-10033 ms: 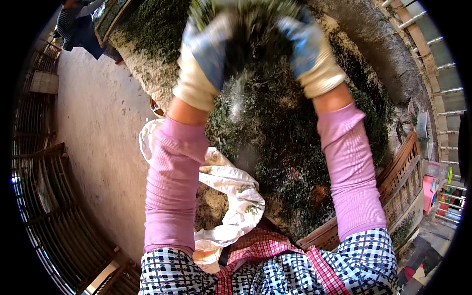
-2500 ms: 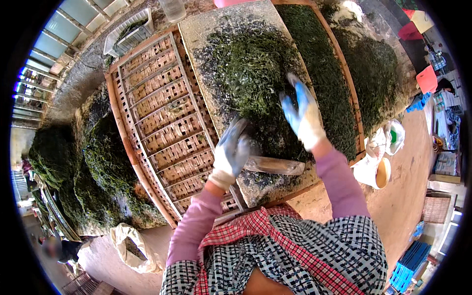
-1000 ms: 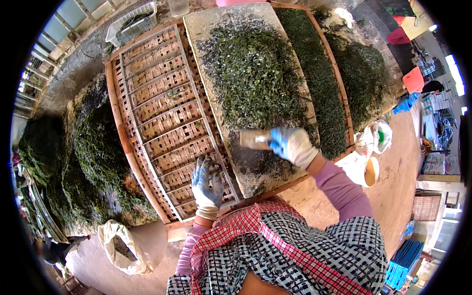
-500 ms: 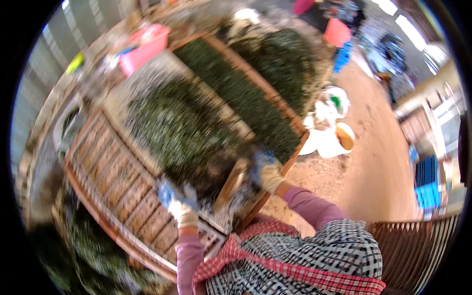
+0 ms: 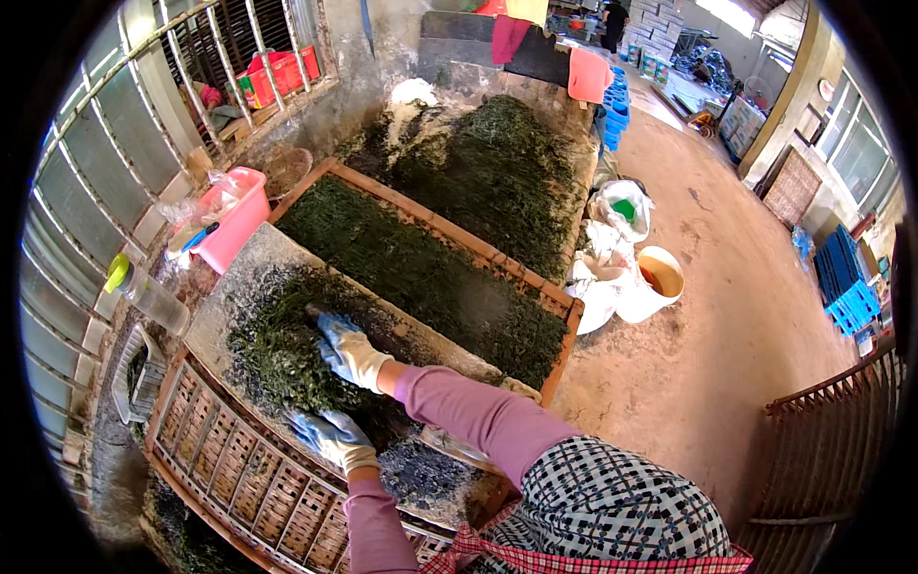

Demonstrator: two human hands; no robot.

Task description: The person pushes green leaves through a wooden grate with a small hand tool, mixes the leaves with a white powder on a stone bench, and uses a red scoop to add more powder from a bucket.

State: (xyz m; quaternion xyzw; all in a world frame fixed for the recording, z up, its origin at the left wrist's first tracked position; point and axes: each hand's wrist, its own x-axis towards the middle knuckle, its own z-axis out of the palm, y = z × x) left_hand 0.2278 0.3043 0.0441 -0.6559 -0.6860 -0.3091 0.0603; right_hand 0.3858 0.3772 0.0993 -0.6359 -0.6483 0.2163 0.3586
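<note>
A heap of dark green, finely shredded leafy matter lies on a pale stone slab. My right hand, in a blue and off-white glove, rests against the heap's right side with its fingers stretched out. My left hand, gloved alike, lies at the heap's near edge, beside the slatted rack, fingers extended and partly sunk in the leaves. Both hands press on the heap from the near side without gripping anything. Behind the slab runs a wood-edged tray with an even layer of the same leaves.
Along the slab's left front lies a wood-framed woven rack. A larger leaf pile sits beyond the tray. A pink tub and a lidded bottle stand left. To the right are white sacks and a bucket.
Both hands have moved away from me and to the left, the right one farther. The leaves are gathered toward the slab's far left, leaving only dark scraps at its near end.
</note>
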